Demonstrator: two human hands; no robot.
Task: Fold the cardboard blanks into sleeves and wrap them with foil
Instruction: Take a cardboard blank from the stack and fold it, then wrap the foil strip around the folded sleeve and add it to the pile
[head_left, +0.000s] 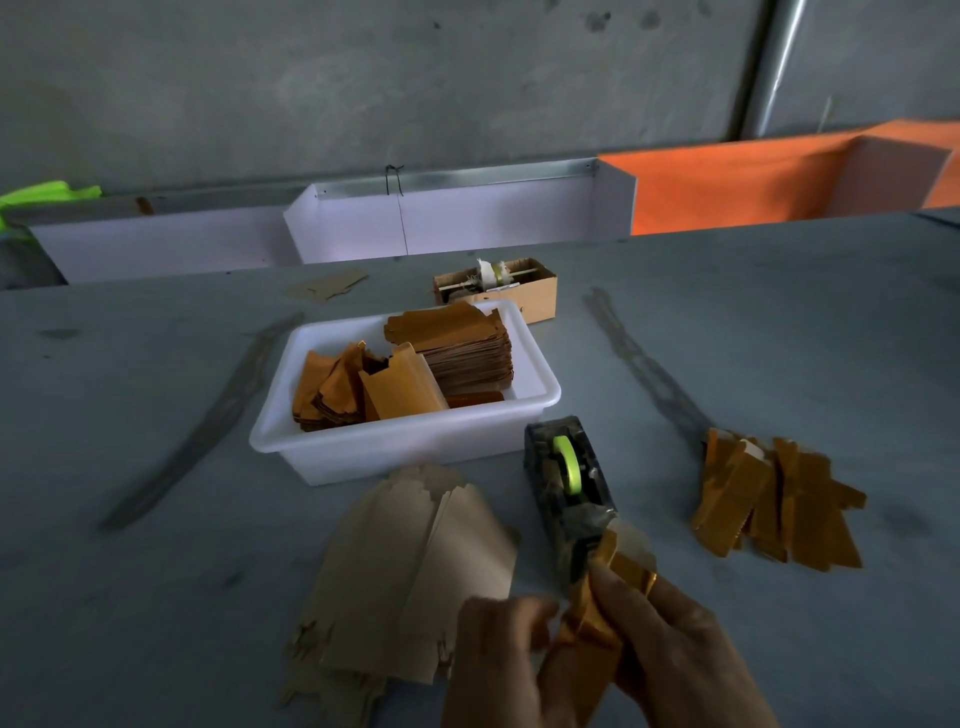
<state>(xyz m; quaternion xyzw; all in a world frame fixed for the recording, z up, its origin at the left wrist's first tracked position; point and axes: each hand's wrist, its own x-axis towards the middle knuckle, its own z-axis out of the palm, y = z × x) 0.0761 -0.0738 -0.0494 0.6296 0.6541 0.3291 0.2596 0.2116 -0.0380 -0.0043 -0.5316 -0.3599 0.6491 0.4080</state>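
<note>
At the bottom of the head view both hands hold one gold foil-wrapped sleeve. My left hand grips its lower left side, and my right hand pinches its upper part close to the front of the black tape dispenser. A strip of clear tape sticks up from the sleeve's top by the dispenser's cutter. Plain cardboard blanks lie fanned on the table left of my hands. Finished gold sleeves are piled to the right.
A white plastic tub behind the blanks holds gold foil sheets and a stack of brown blanks. A small cardboard box stands behind it. White and orange panels line the table's far edge against a concrete wall.
</note>
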